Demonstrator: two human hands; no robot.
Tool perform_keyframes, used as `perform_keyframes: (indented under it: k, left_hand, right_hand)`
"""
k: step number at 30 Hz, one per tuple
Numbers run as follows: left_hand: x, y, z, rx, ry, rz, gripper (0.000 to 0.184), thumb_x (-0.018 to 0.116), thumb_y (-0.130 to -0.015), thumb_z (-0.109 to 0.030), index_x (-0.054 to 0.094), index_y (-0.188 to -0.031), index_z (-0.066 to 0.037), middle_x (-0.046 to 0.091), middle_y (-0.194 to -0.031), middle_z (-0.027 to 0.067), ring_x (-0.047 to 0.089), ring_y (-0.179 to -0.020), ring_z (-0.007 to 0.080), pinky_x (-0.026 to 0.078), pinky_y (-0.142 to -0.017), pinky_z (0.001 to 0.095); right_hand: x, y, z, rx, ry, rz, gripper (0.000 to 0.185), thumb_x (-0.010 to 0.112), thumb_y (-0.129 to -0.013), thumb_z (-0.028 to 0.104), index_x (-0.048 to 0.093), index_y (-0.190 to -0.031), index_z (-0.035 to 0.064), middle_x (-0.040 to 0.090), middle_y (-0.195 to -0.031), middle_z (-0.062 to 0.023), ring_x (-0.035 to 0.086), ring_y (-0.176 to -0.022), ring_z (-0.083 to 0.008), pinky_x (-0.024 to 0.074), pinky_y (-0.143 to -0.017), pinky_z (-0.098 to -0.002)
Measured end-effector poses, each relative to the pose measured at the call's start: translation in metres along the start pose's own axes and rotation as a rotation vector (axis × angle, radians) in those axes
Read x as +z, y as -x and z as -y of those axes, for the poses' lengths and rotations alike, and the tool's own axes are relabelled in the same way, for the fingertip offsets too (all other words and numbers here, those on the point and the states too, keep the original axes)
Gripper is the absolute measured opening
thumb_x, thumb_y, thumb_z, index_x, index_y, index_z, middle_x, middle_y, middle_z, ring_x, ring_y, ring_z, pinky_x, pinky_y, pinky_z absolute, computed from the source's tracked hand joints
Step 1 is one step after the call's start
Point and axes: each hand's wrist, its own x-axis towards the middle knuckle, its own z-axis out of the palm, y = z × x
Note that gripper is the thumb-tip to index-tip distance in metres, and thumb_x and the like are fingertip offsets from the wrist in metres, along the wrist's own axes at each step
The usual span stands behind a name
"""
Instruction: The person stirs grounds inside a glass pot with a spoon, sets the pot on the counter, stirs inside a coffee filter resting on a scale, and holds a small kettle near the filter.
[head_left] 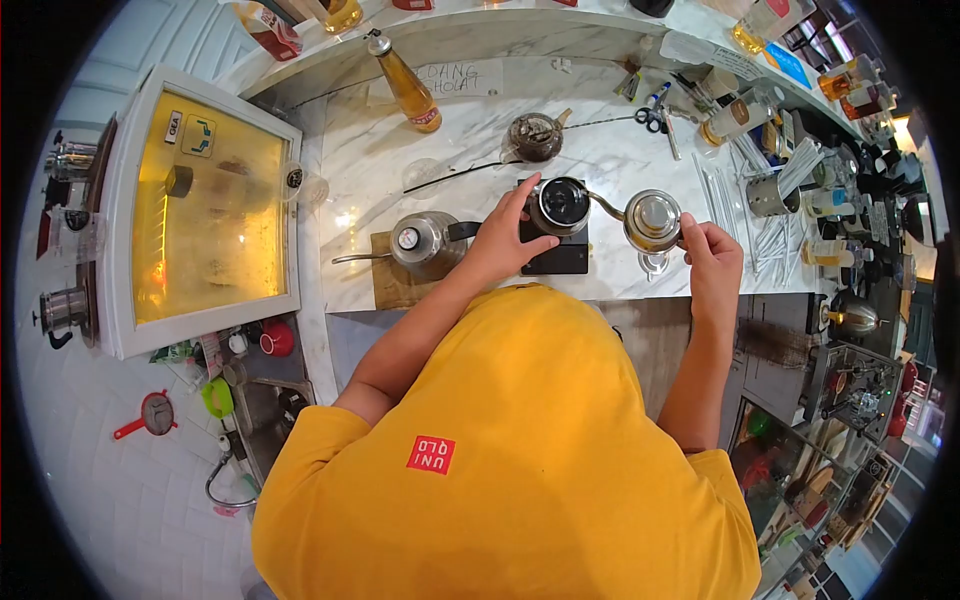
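My left hand (505,237) has its thumb and fingers curved round the left side of a round dark-mouthed container (563,204). The container is over a black scale (556,258), partly hidden by that hand. My right hand (712,255) is closed on the handle of a small metal gooseneck kettle (653,221). Its thin spout points left, with the tip at the container's rim; I cannot tell whether liquid flows. Just below the kettle, part of a small clear glass (654,265) shows. A larger steel kettle (427,243) stands on a wooden board (390,283) left of my left hand.
A glass pot with dark contents (536,137) and an amber bottle (408,90) stand farther back. Scissors (653,118) lie back right. At right are a metal holder of straws (773,195) and loose straws (717,195). A yellow-lit glass-door cabinet (215,210) borders the left.
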Motion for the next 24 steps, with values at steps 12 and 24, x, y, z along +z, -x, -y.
perform_keyframes:
  k: [12, 24]
  left_hand:
    - [0.001, 0.003, -0.002, -0.009, 0.007, -0.023, 0.102, 0.087, -0.078, -0.026, 0.027, -0.160, -0.016, 0.050, -0.144, 0.0200, 0.064, -0.108, 0.0313, 0.052, -0.097, 0.0408]
    - [0.003, 0.003, -0.001, -0.007, 0.014, -0.028, 0.103, 0.087, -0.077, -0.027, 0.027, -0.161, -0.017, 0.050, -0.145, 0.0196, 0.064, -0.109, 0.0301, 0.051, -0.098, 0.0410]
  right_hand:
    - [0.008, -0.004, 0.002, -0.153, 0.294, -0.001, 0.037, 0.073, -0.095, 0.030, 0.069, -0.078, -0.0027, 0.052, -0.063, 0.0035, 0.042, -0.060, -0.0049, 0.0330, -0.054, -0.0252]
    - [-0.002, -0.011, 0.002, -0.048, 0.020, 0.042, 0.033, 0.075, -0.095, 0.031, 0.071, -0.079, 0.0022, 0.060, -0.070, 0.0046, 0.041, -0.062, -0.0026, 0.0316, -0.058, -0.0215]
